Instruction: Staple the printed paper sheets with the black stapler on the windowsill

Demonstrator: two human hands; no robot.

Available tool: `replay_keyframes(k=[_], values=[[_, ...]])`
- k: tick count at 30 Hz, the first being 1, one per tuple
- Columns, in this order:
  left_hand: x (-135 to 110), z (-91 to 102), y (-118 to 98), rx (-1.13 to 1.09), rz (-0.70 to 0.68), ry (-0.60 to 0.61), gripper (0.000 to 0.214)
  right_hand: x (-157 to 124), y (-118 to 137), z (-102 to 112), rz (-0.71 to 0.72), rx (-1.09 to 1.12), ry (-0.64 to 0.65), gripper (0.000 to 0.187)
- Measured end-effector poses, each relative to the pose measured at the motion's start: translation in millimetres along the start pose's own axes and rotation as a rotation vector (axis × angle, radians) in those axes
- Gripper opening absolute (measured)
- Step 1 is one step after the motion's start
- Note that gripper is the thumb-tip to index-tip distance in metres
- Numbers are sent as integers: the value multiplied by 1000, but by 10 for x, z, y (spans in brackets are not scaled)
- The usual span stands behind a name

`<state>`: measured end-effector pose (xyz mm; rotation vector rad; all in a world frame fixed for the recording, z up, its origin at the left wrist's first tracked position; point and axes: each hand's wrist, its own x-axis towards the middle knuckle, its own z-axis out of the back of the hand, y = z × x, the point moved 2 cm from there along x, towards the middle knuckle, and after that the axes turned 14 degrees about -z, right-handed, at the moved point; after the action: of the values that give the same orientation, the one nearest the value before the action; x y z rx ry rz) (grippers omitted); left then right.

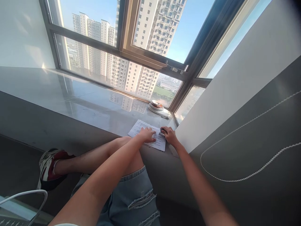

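A printed sheet of paper [141,128] lies on the grey stone window sill [77,100] near its right end. My left hand [147,135] rests flat on the sheet, fingers stretched out. My right hand [168,135] is closed round a small dark object [162,131] at the paper's right edge; I cannot make out what that object is.
A stack of round plates or discs [158,107] sits on the sill behind the paper, by the window corner. A white wall [235,81] closes the right side. My bent leg in denim shorts [131,194] and a red-and-white shoe [49,166] lie below the sill. A beaded cord [235,179] hangs at right.
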<state>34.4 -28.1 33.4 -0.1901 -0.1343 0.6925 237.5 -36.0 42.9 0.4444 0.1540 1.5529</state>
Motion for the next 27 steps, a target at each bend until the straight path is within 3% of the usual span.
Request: replay_keyframes(k=[5, 12, 18, 27], values=[[13, -17, 38, 55, 86, -33, 61, 90, 109, -64, 40, 0, -42, 37], [139, -118, 191, -12, 158, 82, 65, 141, 147, -197, 18, 23, -154, 42], [211, -140, 289, -58, 75, 86, 61, 85, 139, -333, -13, 4, -211, 46], [150, -159, 172, -71, 15, 102, 63, 53, 167, -356, -3, -138, -214, 45]])
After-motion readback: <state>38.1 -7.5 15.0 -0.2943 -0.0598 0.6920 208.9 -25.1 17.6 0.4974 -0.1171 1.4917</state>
